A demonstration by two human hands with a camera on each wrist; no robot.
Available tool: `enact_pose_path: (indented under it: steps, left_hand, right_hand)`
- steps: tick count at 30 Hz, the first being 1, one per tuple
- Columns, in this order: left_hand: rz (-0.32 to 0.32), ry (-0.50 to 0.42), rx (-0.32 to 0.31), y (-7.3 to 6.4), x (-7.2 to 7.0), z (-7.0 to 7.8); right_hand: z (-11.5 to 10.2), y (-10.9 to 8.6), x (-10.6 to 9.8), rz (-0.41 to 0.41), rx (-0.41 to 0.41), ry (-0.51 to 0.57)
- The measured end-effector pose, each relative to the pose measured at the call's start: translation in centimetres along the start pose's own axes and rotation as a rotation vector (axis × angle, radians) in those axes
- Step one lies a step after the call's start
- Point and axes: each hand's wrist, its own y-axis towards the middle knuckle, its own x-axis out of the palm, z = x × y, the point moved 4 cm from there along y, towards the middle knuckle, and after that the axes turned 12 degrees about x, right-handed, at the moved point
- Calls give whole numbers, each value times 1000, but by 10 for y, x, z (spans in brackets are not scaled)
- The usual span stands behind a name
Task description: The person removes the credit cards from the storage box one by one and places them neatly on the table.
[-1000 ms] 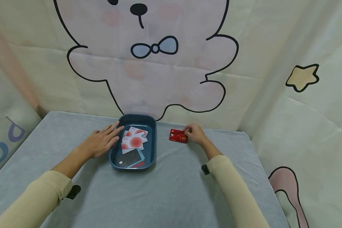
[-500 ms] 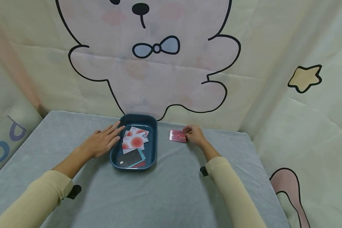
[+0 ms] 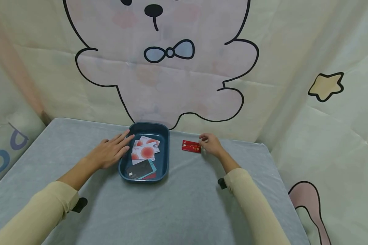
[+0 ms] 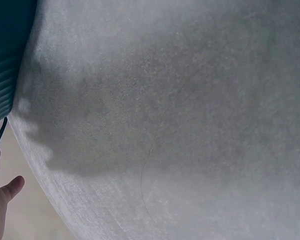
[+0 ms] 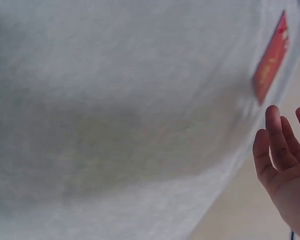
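My left hand (image 3: 110,151) rests with spread fingers on the left rim of a dark blue tray (image 3: 164,160). Inside the tray are several white cards with red circles (image 3: 147,152). Below them lies a dark grey VIP card (image 3: 139,170), partly over a light blue card (image 3: 153,165) and a red card (image 3: 150,176). To the right of the tray, a red VIP card (image 3: 191,146) lies on the cloth. My right hand (image 3: 211,144) is at its right end; in the right wrist view the visible fingers are loosely bent, apart from the card (image 5: 271,60).
A grey-blue cloth (image 3: 171,211) covers the table. Directly behind the table's back edge hangs a curtain (image 3: 273,112) printed with a cartoon animal. The tray stands against that back edge.
The red card looked pinkish with glare half a second ago and is plain red now. My right hand has shifted slightly off its right end. The left hand stays put.
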Motion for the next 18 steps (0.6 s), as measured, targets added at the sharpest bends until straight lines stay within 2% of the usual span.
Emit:
enact_pose_path:
  steps: [4, 10, 14, 18]
  left_hand:
    - [1, -1, -6, 0, 0, -1]
    - [-9, 5, -15, 0, -1, -1]
    - [-13, 6, -14, 0, -1, 0]
    - [-16, 3, -13, 1, 0, 1]
  right_hand:
    - [-17, -3, -3, -5, -71, 6]
    - [-58, -13, 0, -33, -187, 30]
    - [-87, -22, 10, -87, -269, 45]
    - [-112, -33, 23, -172, -307, 24]
